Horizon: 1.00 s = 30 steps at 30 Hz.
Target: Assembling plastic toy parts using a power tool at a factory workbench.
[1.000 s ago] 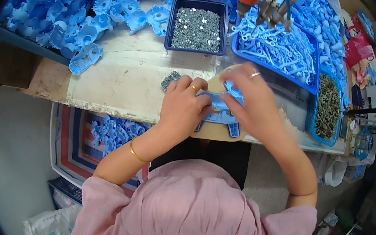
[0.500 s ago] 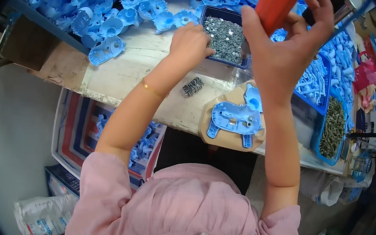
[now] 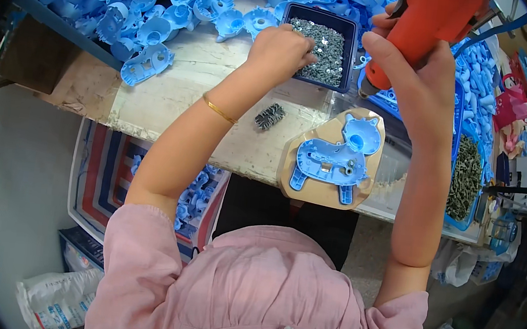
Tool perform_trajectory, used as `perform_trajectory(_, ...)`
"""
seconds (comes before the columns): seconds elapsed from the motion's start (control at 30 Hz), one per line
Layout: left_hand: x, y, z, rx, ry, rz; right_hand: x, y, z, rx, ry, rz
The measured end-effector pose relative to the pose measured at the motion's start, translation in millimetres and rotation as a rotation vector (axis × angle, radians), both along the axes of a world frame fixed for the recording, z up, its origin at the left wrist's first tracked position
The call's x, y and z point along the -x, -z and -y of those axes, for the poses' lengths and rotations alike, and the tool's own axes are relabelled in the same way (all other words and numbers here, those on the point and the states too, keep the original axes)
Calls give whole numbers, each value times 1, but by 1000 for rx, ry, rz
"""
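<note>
My left hand [image 3: 282, 53] dips its curled fingers into a dark blue bin [image 3: 352, 57] of small silvery screws [image 3: 326, 45]; whether anything is between the fingertips is hidden. In my right hand [image 3: 425, 85] is a red electric screwdriver [image 3: 422, 30], gripped by its body, its nose pointing down to the left. Below and between the hands lies a wooden fixture board [image 3: 318, 197]. On it rest a light blue toy body shell [image 3: 329, 162], open side up, and a rounded head shell [image 3: 362, 137]. A bristly clump of screws [image 3: 270, 116] lies left of the board.
Light blue shells [image 3: 119, 2] pile up along the back left. At the right stand a blue basket [image 3: 457, 115] of blue parts and a blue tray [image 3: 465, 220] of darker screws. Under the table's front edge sits a striped container [image 3: 90, 177] holding more blue parts.
The electric screwdriver has tilted and moved right with my right hand, uncovering the head shell. My left hand has shifted slightly right, farther over the screws.
</note>
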<state>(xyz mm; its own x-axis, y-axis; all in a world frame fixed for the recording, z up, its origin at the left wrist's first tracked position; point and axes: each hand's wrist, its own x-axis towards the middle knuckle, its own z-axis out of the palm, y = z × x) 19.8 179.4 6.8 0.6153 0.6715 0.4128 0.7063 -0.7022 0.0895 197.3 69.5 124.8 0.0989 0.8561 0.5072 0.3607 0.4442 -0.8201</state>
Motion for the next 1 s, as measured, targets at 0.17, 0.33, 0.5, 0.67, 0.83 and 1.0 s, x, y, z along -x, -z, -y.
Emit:
perform_trajectory(0.17, 4, 1, 4, -48, -9, -34, -13, -5, 5, 149, -77, 52)
perform_trajectory(0.33, 6, 14, 7, -115, 18, 91, -14, 1, 6, 112, -91, 72)
perform_trajectory(0.5, 3, 3, 31, -22, 84, 142, -10, 4, 11, 111, -164, -46)
perform_trajectory(0.67, 1, -10, 70, 183, 133, 252, 2, 12, 18, 98, -192, -223)
perform_trajectory(0.83, -3, -6, 108, 531, 289, 549, 4, 19, 29, 99, -224, -340)
perform_trajectory(1.0, -3, 2, 120, 594, 320, 624, 10, 22, 35, 91, -171, -352)
